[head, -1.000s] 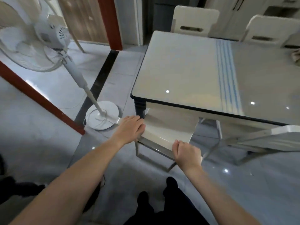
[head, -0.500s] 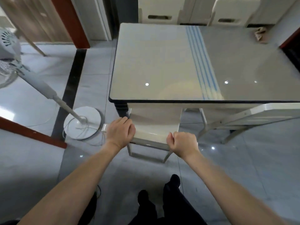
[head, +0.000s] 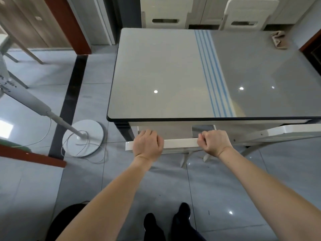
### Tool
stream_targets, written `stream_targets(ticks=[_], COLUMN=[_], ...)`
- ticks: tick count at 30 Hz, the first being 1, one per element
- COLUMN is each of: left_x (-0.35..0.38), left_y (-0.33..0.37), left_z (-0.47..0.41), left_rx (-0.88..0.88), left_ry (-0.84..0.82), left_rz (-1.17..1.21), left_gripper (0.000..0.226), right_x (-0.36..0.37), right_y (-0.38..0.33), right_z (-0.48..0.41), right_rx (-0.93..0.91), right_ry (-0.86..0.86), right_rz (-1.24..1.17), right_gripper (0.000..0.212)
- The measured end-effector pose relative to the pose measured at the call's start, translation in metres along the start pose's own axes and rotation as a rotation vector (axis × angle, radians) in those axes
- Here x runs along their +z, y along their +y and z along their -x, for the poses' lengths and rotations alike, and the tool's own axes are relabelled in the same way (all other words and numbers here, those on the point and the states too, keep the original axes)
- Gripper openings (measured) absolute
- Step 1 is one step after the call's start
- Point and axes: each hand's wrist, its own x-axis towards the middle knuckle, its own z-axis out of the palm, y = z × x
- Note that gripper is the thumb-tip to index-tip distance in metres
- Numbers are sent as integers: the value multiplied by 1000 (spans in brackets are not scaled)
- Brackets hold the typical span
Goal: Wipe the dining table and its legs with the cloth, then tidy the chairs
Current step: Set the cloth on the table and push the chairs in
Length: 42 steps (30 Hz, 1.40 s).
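Observation:
The glossy dining table [head: 173, 70] with blue stripes fills the upper middle of the head view. A crumpled beige cloth [head: 279, 40] lies on its far right corner. Under the near edge stands a white chair [head: 180, 143], its seat tucked beneath the top. My left hand [head: 147, 145] grips the left end of the chair's backrest top. My right hand [head: 214, 142] grips the right end, fingers curled round it. A second white chair [head: 291, 132] stands to the right, also partly under the table. Two more white chairs [head: 166, 13] stand at the far side.
A white pedestal fan's round base [head: 83, 138] and loose cord sit on the grey tiles left of the table, its pole leaning left. A red-brown door frame [head: 69, 26] rises at the back left. My feet [head: 166, 223] stand just behind the chair.
The chair has slid straight in under the table's near edge with both hands on its backrest. The view has swung left to face the table squarely.

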Motion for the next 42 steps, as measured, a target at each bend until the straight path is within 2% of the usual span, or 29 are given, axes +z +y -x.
stream_targets(ticks=[5,9,18,24,28,32,38,42], left_x=[6,8,10,8,10,7,5,2], left_y=[6,-1,-14,-13,-12,-9,-7,-5], left_z=[-24,-40,-64,-66,-67,-66,-65,-59], left_rx=[-16,3,26,34,20,4,-18,-29], left_ry=[0,23,18,73,49,32,-51,-115], left_rz=[-25,-33,-93,-96,-126,-135,-104,-51], left_gripper=[33,31,31,29,32,36,43,38], right_x=[-1,2,-1,2,2,-2,-4,-1], right_y=[13,12,5,6,8,8,9,10], right_z=[-24,-39,-58,-62,-65,-64,-60,-54], right_rx=[-22,-20,-42,-55,-80,-106,-99,-56], right_ry=[27,29,31,26,27,18,28,27], right_rz=[11,-7,-33,-17,-10,-25,-57,-88], right_gripper=[55,67,63,61,59,48,51,58])
